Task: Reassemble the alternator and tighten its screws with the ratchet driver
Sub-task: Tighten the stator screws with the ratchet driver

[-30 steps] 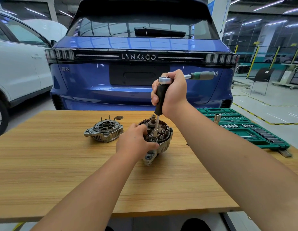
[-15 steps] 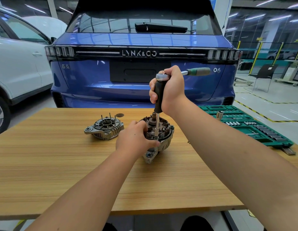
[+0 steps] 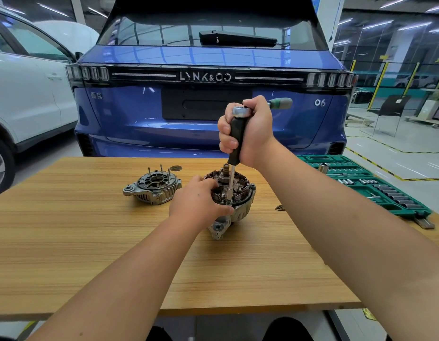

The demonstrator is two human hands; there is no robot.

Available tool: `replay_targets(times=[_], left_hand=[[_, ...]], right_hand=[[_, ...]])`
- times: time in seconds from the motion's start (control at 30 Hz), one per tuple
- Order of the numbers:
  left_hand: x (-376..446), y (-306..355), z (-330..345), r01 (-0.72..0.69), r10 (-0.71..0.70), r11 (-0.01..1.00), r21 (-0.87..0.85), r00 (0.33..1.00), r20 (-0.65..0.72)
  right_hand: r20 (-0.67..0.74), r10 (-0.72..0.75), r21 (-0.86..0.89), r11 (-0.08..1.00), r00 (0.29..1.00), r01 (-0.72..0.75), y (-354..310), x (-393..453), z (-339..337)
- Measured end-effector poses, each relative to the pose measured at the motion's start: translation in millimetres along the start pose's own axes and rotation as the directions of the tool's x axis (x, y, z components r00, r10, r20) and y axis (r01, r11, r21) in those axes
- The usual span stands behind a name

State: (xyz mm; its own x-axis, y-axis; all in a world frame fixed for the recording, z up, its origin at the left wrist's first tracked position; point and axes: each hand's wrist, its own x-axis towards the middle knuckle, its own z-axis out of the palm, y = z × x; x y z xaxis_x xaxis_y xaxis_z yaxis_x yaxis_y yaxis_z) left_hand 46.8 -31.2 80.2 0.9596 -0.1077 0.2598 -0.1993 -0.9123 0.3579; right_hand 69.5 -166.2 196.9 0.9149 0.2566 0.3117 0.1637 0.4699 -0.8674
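The open alternator body (image 3: 240,200), its copper windings and shaft showing, stands on the wooden table (image 3: 90,242). My left hand (image 3: 198,203) grips its near left rim. My right hand (image 3: 250,129) grips the black handle of the ratchet driver (image 3: 235,141), held upright above the body. The driver's steel shaft reaches down to the near rim by my left thumb. A ratchet head sits on top, and its green handle (image 3: 281,103) sticks out to the right. The alternator's other housing half (image 3: 154,187), with long bolts standing up, lies to the left.
A green socket set case (image 3: 366,185) lies open at the table's right edge, with a loose socket (image 3: 323,166) on it. A small round cap (image 3: 176,168) and a few small bits (image 3: 279,207) lie on the table. A blue car stands close behind the table and a white car at left.
The green ratchet handle has swung a little, so less of it shows past my right hand. Both hands keep their holds and the alternator has stayed in place.
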Motion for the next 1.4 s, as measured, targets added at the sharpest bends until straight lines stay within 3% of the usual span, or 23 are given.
replay_targets(times=[0.23,0.4,0.6,0.77,0.87,0.97,1.03,1.13,1.23,1.4], left_hand=[[0,0,-1,-0.006,0.006,1.0,-0.003,1.0,-0.004],[2,-1,-1,-0.007,0.007,1.0,-0.015,1.0,0.003],[3,-2,1,-0.011,0.011,1.0,0.004,1.0,-0.001],[3,1,0,-0.006,0.006,1.0,0.013,1.0,0.0],[2,1,0,-0.003,0.002,1.0,0.01,1.0,0.001],[1,2,-1,0.008,-0.008,1.0,0.011,1.0,0.002],[1,3,0,0.007,-0.007,1.0,0.013,1.0,0.0],[0,3,1,0.005,-0.005,1.0,0.016,1.0,-0.002],[1,3,0,0.012,-0.012,1.0,0.016,1.0,0.008],[1,3,0,0.014,-0.014,1.0,0.019,1.0,0.002]], right_hand=[[0.183,0.121,-0.018,0.993,0.976,-0.119,0,7,2],[0.229,0.141,0.01,0.989,0.963,-0.147,3,13,1],[0.098,-0.013,0.009,1.0,0.995,0.012,11,8,-7],[0.068,-0.271,-0.225,0.934,0.96,0.279,11,-5,-3],[0.073,-0.452,-0.528,0.738,0.889,0.419,5,-11,2],[0.192,-0.595,-0.784,0.386,0.781,0.486,0,-16,0],[0.302,-0.591,-0.877,0.134,0.748,0.461,-3,-19,-3],[0.38,-0.461,-0.924,-0.144,0.802,0.355,-11,-22,3],[0.381,-0.235,-0.905,-0.293,0.894,0.309,-22,-24,13],[0.311,-0.06,-0.888,-0.375,0.949,0.267,-44,-19,26]])
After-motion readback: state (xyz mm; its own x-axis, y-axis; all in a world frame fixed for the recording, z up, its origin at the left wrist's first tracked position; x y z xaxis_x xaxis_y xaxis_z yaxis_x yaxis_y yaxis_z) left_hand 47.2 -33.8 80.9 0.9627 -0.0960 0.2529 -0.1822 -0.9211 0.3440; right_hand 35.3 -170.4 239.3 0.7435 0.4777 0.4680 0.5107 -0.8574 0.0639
